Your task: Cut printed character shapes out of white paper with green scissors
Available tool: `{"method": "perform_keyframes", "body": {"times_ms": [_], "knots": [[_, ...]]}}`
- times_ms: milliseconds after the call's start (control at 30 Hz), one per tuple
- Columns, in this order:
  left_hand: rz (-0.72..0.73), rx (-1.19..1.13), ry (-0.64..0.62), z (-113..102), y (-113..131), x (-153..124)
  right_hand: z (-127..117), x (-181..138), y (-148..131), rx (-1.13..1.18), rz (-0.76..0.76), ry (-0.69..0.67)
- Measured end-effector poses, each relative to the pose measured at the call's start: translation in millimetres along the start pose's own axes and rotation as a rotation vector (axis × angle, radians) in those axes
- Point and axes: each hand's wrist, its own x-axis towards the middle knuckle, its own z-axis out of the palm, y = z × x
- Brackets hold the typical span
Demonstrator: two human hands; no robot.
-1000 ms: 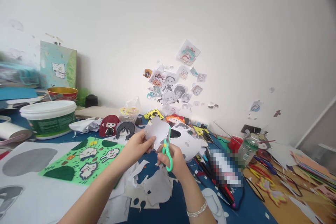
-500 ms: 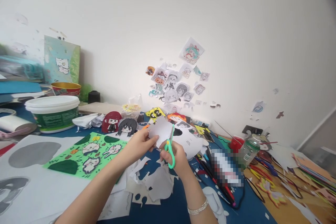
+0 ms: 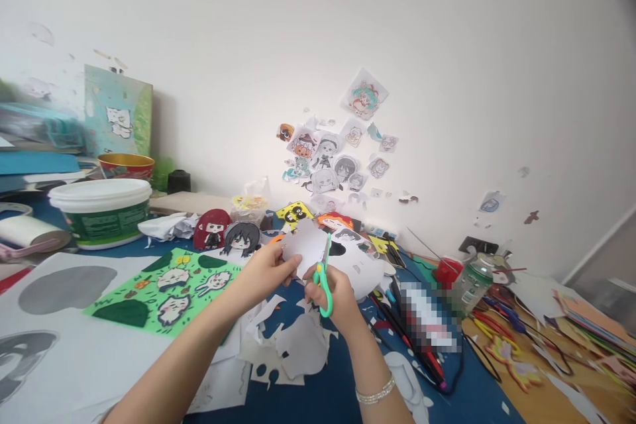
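My left hand (image 3: 265,271) pinches the lower left edge of a white paper cut-out (image 3: 304,246) and holds it up above the table. My right hand (image 3: 334,293) grips green-handled scissors (image 3: 323,275), their blades pointing up into the right side of that paper. A silver bracelet (image 3: 375,392) sits on my right wrist. Below the hands lie white paper offcuts (image 3: 293,352) on the blue table top (image 3: 328,392).
A green sheet with drawn figures (image 3: 166,288) lies left of my hands, a white and green tub (image 3: 102,211) behind it. Cartoon cut-outs (image 3: 228,233) stand at the back. Pens, a red cup (image 3: 446,271) and a bottle (image 3: 471,285) crowd the right side.
The hands, paper and scissors have shifted slightly to the right in view over the second. The grips are unchanged.
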Motion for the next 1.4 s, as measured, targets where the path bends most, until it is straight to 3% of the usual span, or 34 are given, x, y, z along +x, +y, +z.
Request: {"method": "perform_keyframes", "body": {"times_ms": [533, 933, 1400], "knots": [[0.050, -0.234, 0.015, -3.5, 6.8, -3.3, -0.2, -2.6, -4.8, -0.126, 0.031, -0.033], [0.128, -0.103, 0.120, 2.3, 5.8, -4.7, 0.6, -0.7, -4.0, -0.240, 0.038, -0.083], [0.122, -0.238, 0.101, 1.6, 8.6, -6.3, -0.4, 0.1, -2.9, -0.286, 0.059, -0.086]]}}
